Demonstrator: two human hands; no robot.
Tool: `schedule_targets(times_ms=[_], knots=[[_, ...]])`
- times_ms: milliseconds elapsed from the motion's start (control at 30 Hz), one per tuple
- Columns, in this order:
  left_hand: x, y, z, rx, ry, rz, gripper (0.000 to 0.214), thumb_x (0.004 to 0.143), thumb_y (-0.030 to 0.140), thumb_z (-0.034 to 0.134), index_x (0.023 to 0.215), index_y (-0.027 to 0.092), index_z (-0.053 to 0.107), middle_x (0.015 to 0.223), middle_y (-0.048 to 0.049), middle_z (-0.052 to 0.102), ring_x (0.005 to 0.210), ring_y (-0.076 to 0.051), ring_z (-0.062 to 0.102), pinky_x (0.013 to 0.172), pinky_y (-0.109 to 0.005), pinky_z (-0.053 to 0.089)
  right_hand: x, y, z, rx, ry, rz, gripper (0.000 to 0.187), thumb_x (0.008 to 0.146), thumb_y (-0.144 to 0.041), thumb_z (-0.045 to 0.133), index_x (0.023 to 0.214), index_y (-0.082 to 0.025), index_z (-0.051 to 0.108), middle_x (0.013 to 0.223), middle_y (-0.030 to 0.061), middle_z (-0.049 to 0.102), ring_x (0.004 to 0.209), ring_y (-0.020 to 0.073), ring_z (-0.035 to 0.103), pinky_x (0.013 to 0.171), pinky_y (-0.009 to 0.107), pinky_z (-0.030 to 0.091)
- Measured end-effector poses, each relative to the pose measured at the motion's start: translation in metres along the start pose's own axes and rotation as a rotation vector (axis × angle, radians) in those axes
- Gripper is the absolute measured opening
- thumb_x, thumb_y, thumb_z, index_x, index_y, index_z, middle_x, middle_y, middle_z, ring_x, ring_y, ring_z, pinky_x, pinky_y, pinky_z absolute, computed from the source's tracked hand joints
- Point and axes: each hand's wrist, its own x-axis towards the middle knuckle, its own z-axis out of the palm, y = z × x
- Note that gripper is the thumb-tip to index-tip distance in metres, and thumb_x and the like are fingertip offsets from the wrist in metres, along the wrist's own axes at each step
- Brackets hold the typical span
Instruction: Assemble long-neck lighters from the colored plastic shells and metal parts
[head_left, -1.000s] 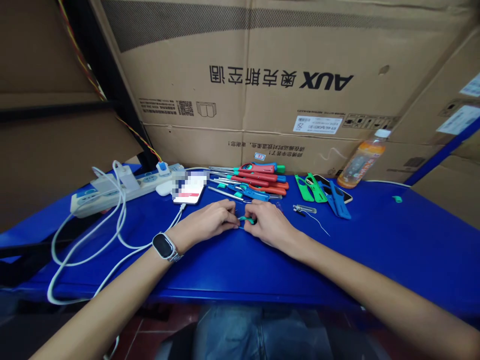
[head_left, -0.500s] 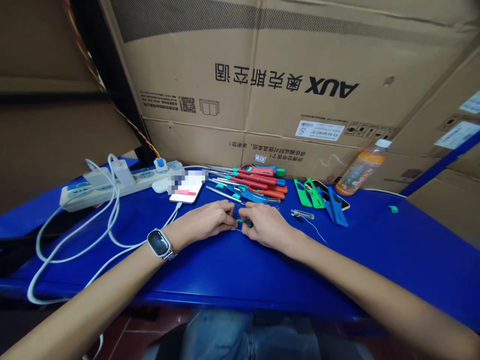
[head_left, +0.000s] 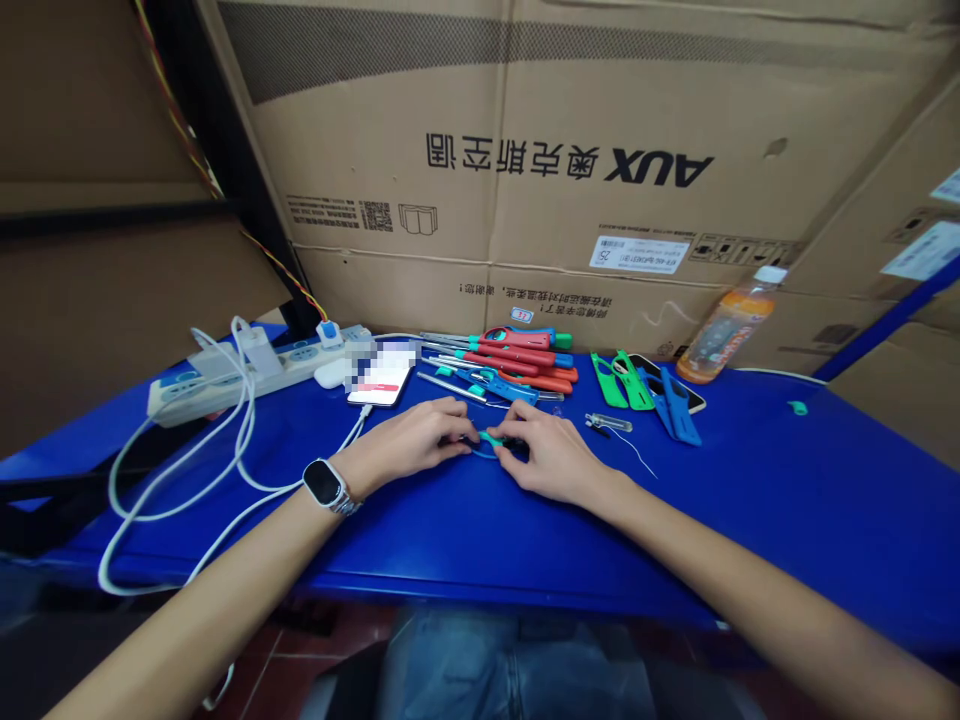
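Note:
My left hand (head_left: 422,437) and my right hand (head_left: 545,452) meet at the middle of the blue table (head_left: 750,520). Both pinch a small teal plastic piece (head_left: 491,439) between their fingertips, low over the tabletop. A smartwatch (head_left: 327,485) sits on my left wrist. Just behind the hands lies a pile of red, blue and teal handled tools (head_left: 510,362) with metal shafts. The fingers hide most of the teal piece.
A white power strip (head_left: 247,370) with white cables (head_left: 180,480) lies at the left, a phone (head_left: 381,378) beside it. Green clips (head_left: 621,378) and blue clips (head_left: 679,400) lie right of the tools. An orange bottle (head_left: 731,325) leans on cardboard boxes (head_left: 525,150) behind.
The hands stay together on the teal piece with only slight finger shifts. The view drifted a little as my head moved.

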Motion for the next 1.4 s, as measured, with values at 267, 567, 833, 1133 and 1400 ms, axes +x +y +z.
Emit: schedule_targets(times_ms=[267,567,833,1133,1400], knots=[[0.000,0.008,0.001,0.092,-0.054,0.000,0.021,0.095,0.025,0.057,0.110,0.017,0.070,0.093,-0.0058,0.059,0.087,-0.018,0.057,0.078,-0.028,0.045,0.002,0.005,-0.001,0.096,-0.009,0.041,0.022,0.090,-0.033,0.061,0.108,-0.025,0.071,0.098,0.0011,0.064,0.081,0.0135,0.062,0.066,0.026,0.037],[0.001,0.009,-0.001,0.050,-0.051,-0.022,0.019,0.096,0.025,0.056,0.098,0.015,0.073,0.088,-0.0052,0.058,0.084,-0.018,0.056,0.076,-0.027,0.044,0.008,-0.010,0.010,0.007,0.106,0.143,0.013,0.084,-0.032,0.062,0.091,-0.022,0.066,0.096,0.0011,0.068,0.080,0.0166,0.063,0.060,0.026,0.032],[0.001,0.012,0.001,0.119,0.052,0.069,0.018,0.096,0.024,0.057,0.107,0.019,0.070,0.090,-0.0048,0.058,0.086,-0.018,0.055,0.080,-0.030,0.045,0.006,-0.012,0.015,-0.011,0.106,0.161,0.011,0.083,-0.027,0.060,0.091,-0.022,0.065,0.098,0.0021,0.067,0.079,0.0169,0.064,0.061,0.026,0.035],[0.000,0.009,0.006,0.149,0.004,0.101,0.025,0.101,0.023,0.048,0.097,0.017,0.071,0.086,-0.0056,0.059,0.086,-0.019,0.054,0.077,-0.029,0.043,0.006,-0.010,0.016,0.042,0.121,0.150,0.013,0.086,-0.026,0.058,0.095,-0.022,0.066,0.100,0.0022,0.067,0.080,0.0155,0.064,0.066,0.026,0.040],[0.002,0.010,0.007,0.199,0.010,0.155,0.028,0.102,0.021,0.044,0.093,0.016,0.071,0.087,-0.0059,0.059,0.083,-0.018,0.051,0.081,-0.030,0.042,0.011,-0.014,0.006,-0.069,0.030,0.138,0.014,0.083,-0.024,0.060,0.095,-0.022,0.065,0.097,0.0031,0.067,0.077,0.0177,0.063,0.058,0.027,0.029]])
